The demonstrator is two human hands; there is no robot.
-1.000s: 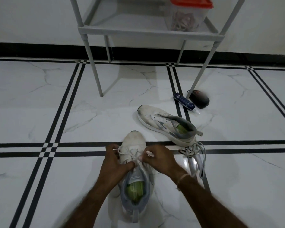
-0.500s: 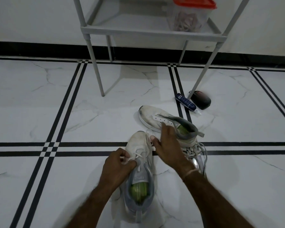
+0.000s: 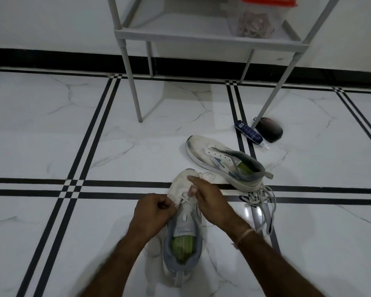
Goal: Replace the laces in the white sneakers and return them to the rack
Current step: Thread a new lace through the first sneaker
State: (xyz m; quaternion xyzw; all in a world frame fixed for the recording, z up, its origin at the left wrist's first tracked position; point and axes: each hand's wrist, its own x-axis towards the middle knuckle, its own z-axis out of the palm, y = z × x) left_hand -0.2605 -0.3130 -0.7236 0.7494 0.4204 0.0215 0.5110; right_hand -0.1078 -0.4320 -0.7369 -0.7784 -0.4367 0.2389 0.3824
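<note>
Pinching white lace (image 3: 183,200) in curled fingers of left hand (image 3: 153,211), gripping same lace with fingers of right hand (image 3: 210,200), working over near sneaker (image 3: 179,185) standing on floor (image 3: 116,146), facing second sneaker (image 3: 221,161) lying unlaced just beyond, grey laces (image 3: 259,198) trailing beside it, rack (image 3: 201,38) behind.

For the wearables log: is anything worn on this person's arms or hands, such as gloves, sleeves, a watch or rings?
No gloves or sleeves show. The left forearm and right forearm are bare to the frame edge, with visible hair. The left hand and its wrist carry nothing. Behind the right hand, a thin, pale, thread-like band circles the wrist. No watch or rings are visible.
</note>
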